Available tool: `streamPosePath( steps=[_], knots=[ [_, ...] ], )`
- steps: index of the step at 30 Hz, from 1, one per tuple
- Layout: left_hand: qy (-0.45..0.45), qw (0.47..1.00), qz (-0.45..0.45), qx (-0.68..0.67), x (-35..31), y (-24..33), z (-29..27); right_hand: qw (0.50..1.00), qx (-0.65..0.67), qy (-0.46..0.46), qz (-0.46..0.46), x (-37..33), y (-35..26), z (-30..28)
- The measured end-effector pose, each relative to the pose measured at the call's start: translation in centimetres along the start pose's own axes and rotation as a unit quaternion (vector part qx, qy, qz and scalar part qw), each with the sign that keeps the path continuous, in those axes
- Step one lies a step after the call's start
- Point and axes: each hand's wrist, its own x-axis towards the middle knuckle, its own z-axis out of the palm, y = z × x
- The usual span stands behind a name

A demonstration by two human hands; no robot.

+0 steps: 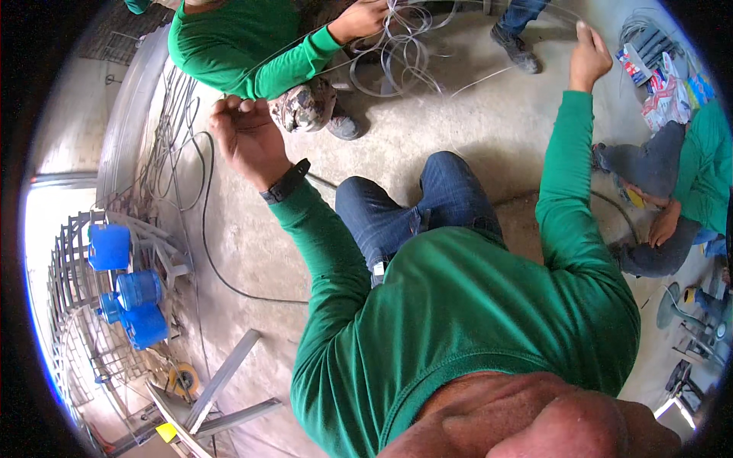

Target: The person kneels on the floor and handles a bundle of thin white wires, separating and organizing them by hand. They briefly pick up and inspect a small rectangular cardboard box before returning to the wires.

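My left hand, with a black watch on the wrist, is raised palm up with its fingers curled in. A thin strand crosses a co-worker's green sleeve and leads toward those fingertips; the grip itself is hard to see. Out to the right, my right hand pinches the end of a thin clear strand between thumb and finger. That strand runs back to a loose tangle of clear strapping-like loops at the top middle. A co-worker's hand holds the tangle from its left side.
A co-worker in camouflage trousers is close ahead; another person's dark shoe stands beyond. A third person crouches at right. Black cable snakes over the floor. Blue water jugs and metal bars lie left.
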Motion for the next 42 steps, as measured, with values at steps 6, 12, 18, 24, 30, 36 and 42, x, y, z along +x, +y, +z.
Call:
streamPosePath(
  steps=[6,12,18,24,30,36,42],
  knots=[
    [0.1,0.993,0.031,0.053,0.0,3.0,-2.3,0.986,0.012,0.064,0.155,-4.1,6.6,-6.6],
    [0.126,0.961,0.01,0.245,1.4,3.6,-3.8,0.98,-0.093,0.04,0.169,-5.4,6.2,-13.0],
    [0.001,0.852,-0.08,0.517,1.6,1.7,4.3,0.984,-0.094,-0.092,0.119,-5.0,5.3,-14.3],
    [-0.066,0.916,-0.1,0.384,-1.9,2.5,7.9,0.984,-0.059,-0.169,0.016,-6.6,1.7,-9.6],
    [-0.188,0.892,-0.208,0.355,-7.1,-1.5,9.5,0.98,-0.113,-0.134,0.098,-9.6,5.8,-9.8],
    [-0.03,0.931,-0.203,0.301,-7.2,-7.8,7.8,0.983,-0.149,-0.096,0.04,-12.3,1.5,-4.7],
    [0.03,0.952,-0.14,0.271,-5.0,-10.9,7.9,0.921,0.092,-0.374,0.064,-14.2,-9.3,9.6]
  ],
)
